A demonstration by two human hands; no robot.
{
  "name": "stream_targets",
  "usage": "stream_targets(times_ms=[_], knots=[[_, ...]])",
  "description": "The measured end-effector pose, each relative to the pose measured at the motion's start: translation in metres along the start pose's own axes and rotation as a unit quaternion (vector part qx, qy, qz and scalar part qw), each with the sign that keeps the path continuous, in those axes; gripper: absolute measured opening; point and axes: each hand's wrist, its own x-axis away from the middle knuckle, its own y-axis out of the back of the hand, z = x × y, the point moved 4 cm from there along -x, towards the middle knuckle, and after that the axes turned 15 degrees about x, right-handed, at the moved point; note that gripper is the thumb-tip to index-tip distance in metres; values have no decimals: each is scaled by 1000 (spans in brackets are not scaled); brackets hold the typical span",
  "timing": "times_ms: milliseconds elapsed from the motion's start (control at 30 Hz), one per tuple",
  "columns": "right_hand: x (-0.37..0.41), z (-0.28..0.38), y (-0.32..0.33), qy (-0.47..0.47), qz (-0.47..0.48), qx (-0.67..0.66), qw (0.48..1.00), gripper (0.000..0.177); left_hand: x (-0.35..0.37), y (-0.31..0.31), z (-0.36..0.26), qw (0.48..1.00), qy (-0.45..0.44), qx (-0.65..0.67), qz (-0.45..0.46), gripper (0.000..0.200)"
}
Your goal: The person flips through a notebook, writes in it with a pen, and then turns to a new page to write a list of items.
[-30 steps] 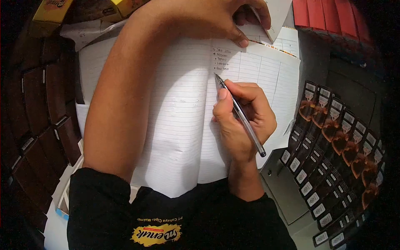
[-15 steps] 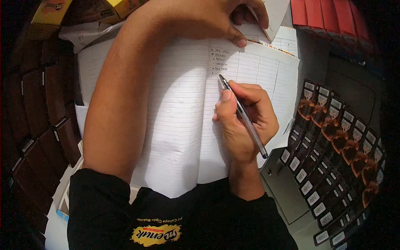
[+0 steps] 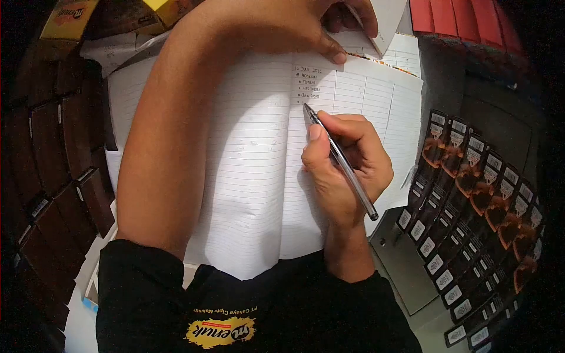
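A lined notebook (image 3: 247,176) lies spread before me. Its right page carries a short handwritten list (image 3: 309,82) under a date, with ruled columns beside it. My right hand (image 3: 350,167) grips a clear-barrelled ballpoint pen (image 3: 347,165) with a black end, its tip touching the page at the lowest bullet. At the top, my left hand (image 3: 347,29) reaches across, thumb resting on the page's upper edge and spread from the bent fingers. Those fingers are beside a white flat object (image 3: 391,20) standing at a tilt; part of the hand is cut off.
Dark brown boxes (image 3: 70,217) are stacked at the left. Rows of dark printed packs (image 3: 471,194) stand at the right, with red packs (image 3: 459,20) at the upper right. A yellow box (image 3: 70,17) and more papers (image 3: 126,47) are at the upper left.
The pen tip and my right hand have shifted slightly left, and a small mark shows beside the lowest bullet. My left hand stays in nearly the same place.
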Motion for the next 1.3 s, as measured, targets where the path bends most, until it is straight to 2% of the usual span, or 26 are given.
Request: stream_targets(times_ms=[167,267,333,433,733,867,933,1167,1233,1267,1300], knots=[[-1,0,0,10,-1,10,1000,16,-3,-1,10,1000,4,-14,-19,53],[-1,1,0,20,-7,5,1000,16,3,-2,6,999,-29,18,-5,53],[-1,1,0,21,-7,8,1000,16,3,-5,8,996,-78,-29,-9,53],[-1,1,0,3,-2,3,1000,16,1,0,4,1000,-29,4,3,53],[0,-1,-1,12,-9,-7,1000,17,-4,-1,6,1000,-2,12,0,52],[0,1,-2,10,-16,15,1000,16,-1,-5,8,1000,-21,6,-4,52],[0,1,-2,-1,-14,15,1000,16,10,-12,-1,991,-81,-94,-52,51],[0,-2,-2,6,-8,4,1000,16,4,-8,3,996,-67,-48,-41,51],[-1,-2,-1,11,-9,10,1000,16,-4,-3,4,1000,4,-25,-15,52],[-1,-1,-1,17,-4,21,1000,16,-1,-5,5,1000,4,-24,-16,52],[-1,-1,0,22,1,33,999,16,5,-9,4,998,-35,-49,-34,52]])
